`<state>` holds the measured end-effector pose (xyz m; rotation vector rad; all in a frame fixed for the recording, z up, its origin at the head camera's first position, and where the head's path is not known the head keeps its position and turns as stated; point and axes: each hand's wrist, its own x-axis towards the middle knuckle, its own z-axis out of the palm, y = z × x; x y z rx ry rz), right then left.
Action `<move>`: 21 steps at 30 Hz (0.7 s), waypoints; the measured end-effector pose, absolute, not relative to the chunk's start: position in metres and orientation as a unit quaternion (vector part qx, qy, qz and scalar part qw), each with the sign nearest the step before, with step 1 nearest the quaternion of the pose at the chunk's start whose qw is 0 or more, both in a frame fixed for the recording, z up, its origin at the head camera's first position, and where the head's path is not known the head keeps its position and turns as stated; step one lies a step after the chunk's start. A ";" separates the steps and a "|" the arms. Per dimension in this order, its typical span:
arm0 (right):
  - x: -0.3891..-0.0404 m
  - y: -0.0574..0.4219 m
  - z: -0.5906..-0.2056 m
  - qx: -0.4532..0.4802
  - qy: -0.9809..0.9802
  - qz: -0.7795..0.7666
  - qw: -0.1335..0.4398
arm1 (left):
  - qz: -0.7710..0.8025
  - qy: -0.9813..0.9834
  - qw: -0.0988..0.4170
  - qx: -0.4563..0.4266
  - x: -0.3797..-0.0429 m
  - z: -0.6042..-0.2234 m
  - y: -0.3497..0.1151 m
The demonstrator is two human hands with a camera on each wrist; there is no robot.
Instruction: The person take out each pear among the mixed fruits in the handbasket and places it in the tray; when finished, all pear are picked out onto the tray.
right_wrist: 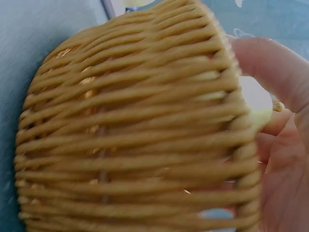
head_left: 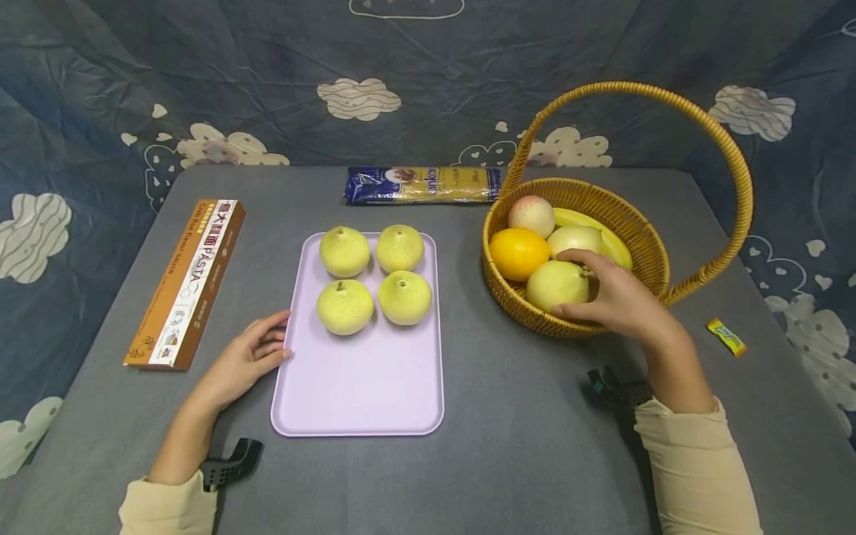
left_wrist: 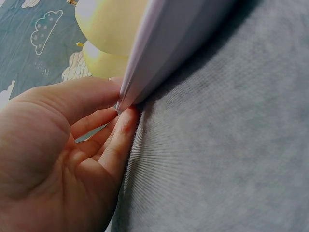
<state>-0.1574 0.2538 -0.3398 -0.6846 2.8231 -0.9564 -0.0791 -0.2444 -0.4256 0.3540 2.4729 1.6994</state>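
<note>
A lilac tray (head_left: 357, 386) bears several round yellow-green fruits (head_left: 345, 307) with short stems, set in two rows on its far half. My left hand (head_left: 244, 364) pinches the tray's left edge; in the left wrist view the thumb (left_wrist: 91, 94) is on one side of the rim and fingers on the other. On the right, my right hand (head_left: 618, 293) reaches into a wicker basket (head_left: 658, 245) and grips another yellow-green fruit (head_left: 551, 286) between thumb and fingers. The basket's wall (right_wrist: 130, 125) hides much of that fruit in the right wrist view.
Also in the basket lie an orange fruit (head_left: 519, 254), a peach (head_left: 532, 215), a pale round fruit (head_left: 576, 238) and a yellow banana-like fruit (head_left: 611, 241). Its tall handle (head_left: 735, 163) arches up. A pasta box (head_left: 187, 286), a pasta packet (head_left: 424, 186) and a small yellow wrapper (head_left: 727, 336) lie around.
</note>
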 end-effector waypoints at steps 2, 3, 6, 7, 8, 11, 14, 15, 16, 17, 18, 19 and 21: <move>-0.157 0.252 -0.338 -0.228 0.918 -0.323 0.034 | 0.563 0.816 0.060 0.117 -0.079 -0.426 -0.244; -0.157 0.250 -0.338 -0.230 0.916 -0.328 0.030 | 0.563 0.816 0.060 0.116 -0.079 -0.426 -0.244; -0.156 0.247 -0.337 -0.237 0.910 -0.340 0.018 | 0.560 0.818 0.061 0.116 -0.079 -0.426 -0.244; -0.155 0.246 -0.337 -0.237 0.909 -0.341 0.014 | 0.560 0.818 0.062 0.116 -0.079 -0.426 -0.244; -0.155 0.245 -0.337 -0.234 0.910 -0.343 0.010 | 0.559 0.819 0.062 0.116 -0.079 -0.426 -0.244; -0.154 0.242 -0.336 -0.227 0.909 -0.349 0.003 | 0.559 0.819 0.063 0.117 -0.079 -0.426 -0.244; -0.153 0.241 -0.334 -0.225 0.907 -0.355 0.001 | 0.561 0.817 0.063 0.117 -0.079 -0.426 -0.243; -0.154 0.240 -0.334 -0.229 0.906 -0.357 0.001 | 0.562 0.816 0.062 0.116 -0.079 -0.425 -0.243; -0.154 0.240 -0.333 -0.231 0.904 -0.360 0.003 | 0.563 0.816 0.061 0.116 -0.079 -0.425 -0.244; -0.155 0.239 -0.334 -0.232 0.902 -0.363 0.004 | 0.563 0.816 0.060 0.116 -0.079 -0.425 -0.244; -0.155 0.239 -0.334 -0.231 0.902 -0.365 0.007 | 0.563 0.816 0.059 0.116 -0.079 -0.425 -0.244; -0.156 0.239 -0.334 -0.227 0.904 -0.362 0.006 | 0.563 0.816 0.059 0.116 -0.079 -0.425 -0.244; -0.156 0.238 -0.335 -0.214 0.910 -0.356 0.009 | 0.562 0.817 0.061 0.115 -0.079 -0.425 -0.244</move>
